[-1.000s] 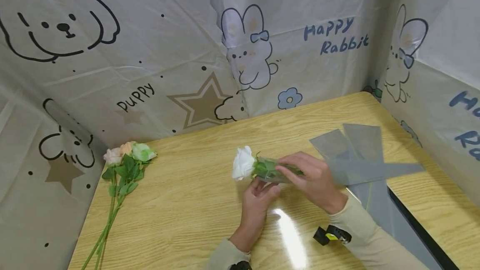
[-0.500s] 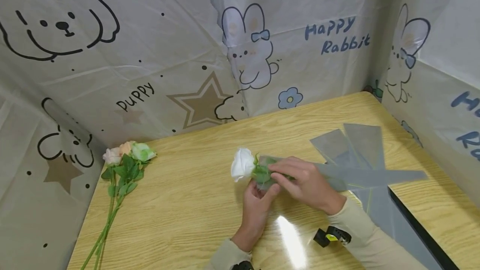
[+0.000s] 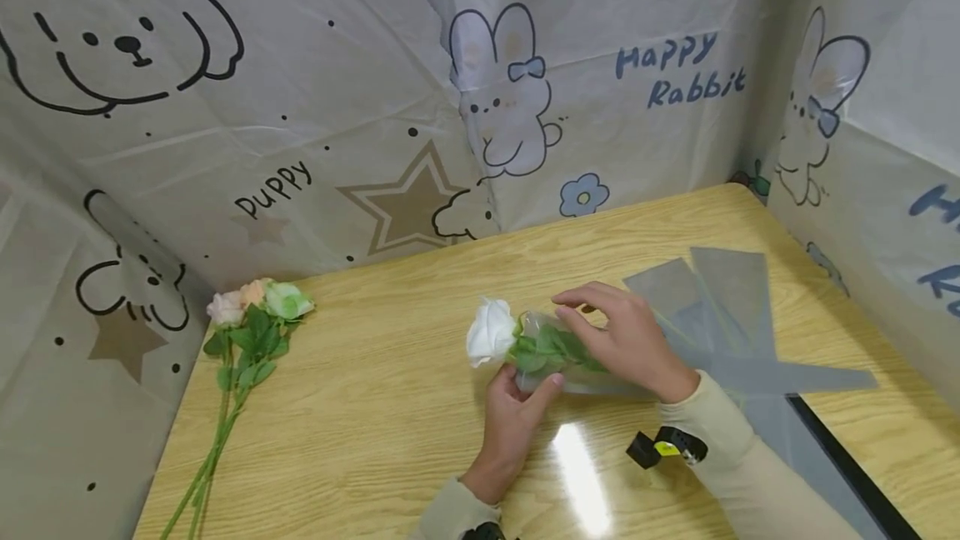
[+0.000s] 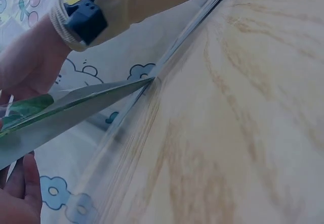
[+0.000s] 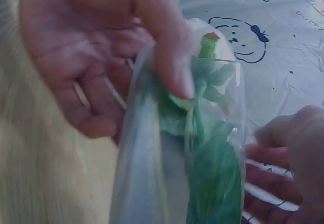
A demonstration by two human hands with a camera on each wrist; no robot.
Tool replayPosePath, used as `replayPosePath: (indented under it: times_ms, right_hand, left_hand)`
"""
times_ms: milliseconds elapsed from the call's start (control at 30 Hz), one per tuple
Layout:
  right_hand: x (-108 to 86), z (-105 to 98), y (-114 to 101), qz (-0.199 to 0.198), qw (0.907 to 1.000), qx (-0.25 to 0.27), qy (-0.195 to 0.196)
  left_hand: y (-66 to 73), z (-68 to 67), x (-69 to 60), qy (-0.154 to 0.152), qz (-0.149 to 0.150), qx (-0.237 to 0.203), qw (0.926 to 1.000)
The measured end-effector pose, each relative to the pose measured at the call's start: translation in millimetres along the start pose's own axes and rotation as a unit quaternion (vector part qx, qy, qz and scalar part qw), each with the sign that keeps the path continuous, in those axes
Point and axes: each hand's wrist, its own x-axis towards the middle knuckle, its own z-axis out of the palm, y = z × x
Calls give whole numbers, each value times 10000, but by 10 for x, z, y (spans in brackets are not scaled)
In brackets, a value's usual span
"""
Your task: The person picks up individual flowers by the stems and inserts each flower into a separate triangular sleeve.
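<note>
A white rose (image 3: 491, 333) with green leaves (image 3: 547, 347) lies in a clear plastic sleeve (image 3: 585, 383), its bloom sticking out of the left end. My left hand (image 3: 512, 423) holds the sleeve's near edge just below the bloom, thumb on top. At the far edge, my right hand (image 3: 633, 342) pinches the film between thumb and fingers. In the right wrist view, the thumb (image 5: 174, 72) overlaps the film beside the stem, and the other fingers lie behind it. The left wrist view shows the sleeve (image 4: 61, 125) edge-on between both hands.
Grey translucent sleeves (image 3: 738, 298) lie overlapping on the right of the wood-grain table (image 3: 360, 407), beside a black-edged grey surface (image 3: 795, 457). Several artificial roses (image 3: 258, 302) in pink, peach and green lie at the left. A printed cloth (image 3: 352, 90) walls the back and sides.
My right hand has lifted slightly off the leaves, toward the far edge of the film. More leaves show now, and the strip trailing at the right has shifted nearer. My left hand stays put.
</note>
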Motion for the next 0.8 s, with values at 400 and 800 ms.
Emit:
replayPosePath:
  times_ms: [400,800]
  right_hand:
    - [101,-23,-60,573,9910,327,-1163]
    - [113,-47,-45,442,9918,445,-1116]
  left_hand:
    - [-25,10,5,-93,-73,519,9986]
    - [-28,-6,-7,-101,-142,539,9984]
